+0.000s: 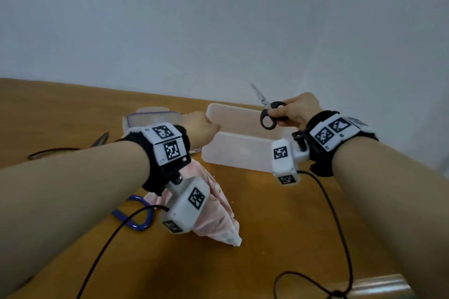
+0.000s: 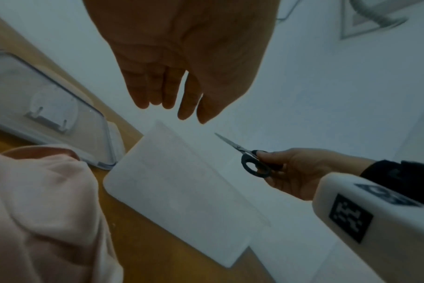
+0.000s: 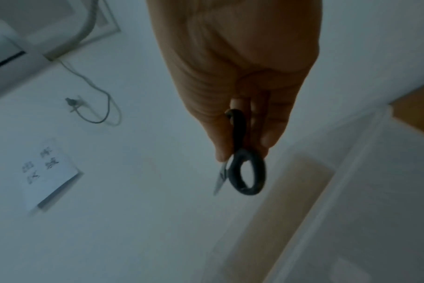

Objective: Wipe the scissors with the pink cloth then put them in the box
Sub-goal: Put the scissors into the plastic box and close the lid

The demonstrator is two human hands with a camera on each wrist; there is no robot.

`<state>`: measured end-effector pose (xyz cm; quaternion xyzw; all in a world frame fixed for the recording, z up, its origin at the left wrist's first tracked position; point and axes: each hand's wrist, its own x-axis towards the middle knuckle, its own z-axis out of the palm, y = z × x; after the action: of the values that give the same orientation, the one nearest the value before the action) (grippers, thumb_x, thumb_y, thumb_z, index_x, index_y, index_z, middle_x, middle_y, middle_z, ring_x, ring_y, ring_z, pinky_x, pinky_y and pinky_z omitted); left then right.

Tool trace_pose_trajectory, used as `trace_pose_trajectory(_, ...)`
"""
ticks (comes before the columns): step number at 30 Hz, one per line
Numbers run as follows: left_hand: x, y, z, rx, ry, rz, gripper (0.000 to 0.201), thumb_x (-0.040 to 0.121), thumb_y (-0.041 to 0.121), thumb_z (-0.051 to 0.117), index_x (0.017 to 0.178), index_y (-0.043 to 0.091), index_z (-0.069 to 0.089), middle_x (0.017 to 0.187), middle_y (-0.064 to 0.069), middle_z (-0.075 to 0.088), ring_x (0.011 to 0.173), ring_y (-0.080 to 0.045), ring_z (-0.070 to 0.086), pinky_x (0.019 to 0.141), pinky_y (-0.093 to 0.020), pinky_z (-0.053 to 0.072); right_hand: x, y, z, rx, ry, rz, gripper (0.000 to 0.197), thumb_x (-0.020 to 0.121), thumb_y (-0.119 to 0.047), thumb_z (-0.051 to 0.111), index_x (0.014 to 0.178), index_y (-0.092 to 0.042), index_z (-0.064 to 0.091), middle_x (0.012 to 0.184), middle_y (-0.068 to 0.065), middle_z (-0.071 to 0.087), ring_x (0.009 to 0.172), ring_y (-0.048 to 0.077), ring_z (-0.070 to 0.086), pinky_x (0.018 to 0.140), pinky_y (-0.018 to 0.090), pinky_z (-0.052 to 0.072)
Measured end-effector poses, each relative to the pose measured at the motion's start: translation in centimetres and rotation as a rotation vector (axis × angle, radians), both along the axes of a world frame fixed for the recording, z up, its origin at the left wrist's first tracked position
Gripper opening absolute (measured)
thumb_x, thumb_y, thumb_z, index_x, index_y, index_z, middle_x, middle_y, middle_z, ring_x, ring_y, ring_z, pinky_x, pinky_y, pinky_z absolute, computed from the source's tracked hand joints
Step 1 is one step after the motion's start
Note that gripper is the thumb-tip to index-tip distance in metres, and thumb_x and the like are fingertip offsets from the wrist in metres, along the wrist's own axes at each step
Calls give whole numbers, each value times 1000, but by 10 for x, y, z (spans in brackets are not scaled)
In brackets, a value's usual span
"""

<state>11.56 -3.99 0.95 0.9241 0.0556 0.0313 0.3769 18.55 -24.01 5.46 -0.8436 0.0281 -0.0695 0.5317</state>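
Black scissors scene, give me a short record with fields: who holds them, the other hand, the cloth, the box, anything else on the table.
scissors: black-handled scissors, held in the air above the box, blades pointing up and away
right hand: right hand grips the handle loops
left hand: left hand empty, fingers relaxed, near the box
cloth: pink cloth crumpled on the table
box: translucent box, lid raised
other: blue-handled scissors, clear container
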Motion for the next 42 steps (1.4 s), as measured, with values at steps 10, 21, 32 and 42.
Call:
trace_pose_trajectory(10,40,2,-17,79,12,-16,48,96,4,38,144,11,42,150,-7,39,136,-23,38,105,-28,33,84,14,-42,-440,169,-1,28,81,-22,74,87,4,65,86,20,71,85,36,69,82,51,56)
trace_pose_trajectory(21,12,32,-15,-17,0,58,34,96,1,39,121,4,62,125,-9,59,116,-24,53,92,-28,41,38,40,-23,-797,211,-1,22,96,-6,46,112,5,55,97,15,53,106,36,58,90,38,48)
trace_pose_trajectory(32,-89,121,-29,12,76,260,13,95,4,42,86,11,48,77,-13,43,57,-21,33,52,-28,26,-92,145,-37,-529,215,499,6,87,3,61,90,7,65,67,12,61,64,22,60,62,29,54)
trace_pose_trajectory(42,-167,172,-68,234,435,370,28,98,13,47,70,10,47,66,-5,39,55,-16,35,48,-23,28,-140,217,-98,-1059,149,611,24,95,-13,51,72,-10,50,89,7,63,75,20,57,57,27,45)
